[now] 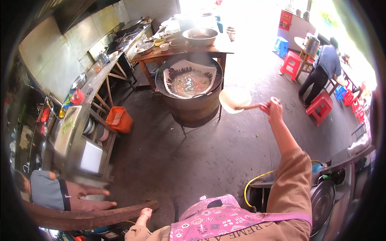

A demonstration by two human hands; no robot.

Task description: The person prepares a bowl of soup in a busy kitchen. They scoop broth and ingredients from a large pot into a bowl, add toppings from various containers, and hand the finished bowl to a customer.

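Observation:
My right hand (273, 109) is closed around the wooden handle of a wide, round, pale ladle (235, 99), held out just right of a large drum-shaped stove (193, 113). Set into the stove's top is a dark wide pan (159, 79). Cloudy, bubbling liquid (190, 83) fills it inside a white-edged liner (212, 73) with dark streaks; steam rises. My left hand (146, 212) is a loose fist low in the view, by the end of a wooden beam (99, 215), with nothing visible in it. Whether it touches the beam is unclear.
Behind the stove stands a wooden table (175, 54) with bowls and a large metal basin (200, 36). An orange bin (120, 119) sits by the left counter (99, 81). A person (48, 190) is at left, another (324, 64) by red stools (320, 106). A yellow hose (248, 189) lies near my right side.

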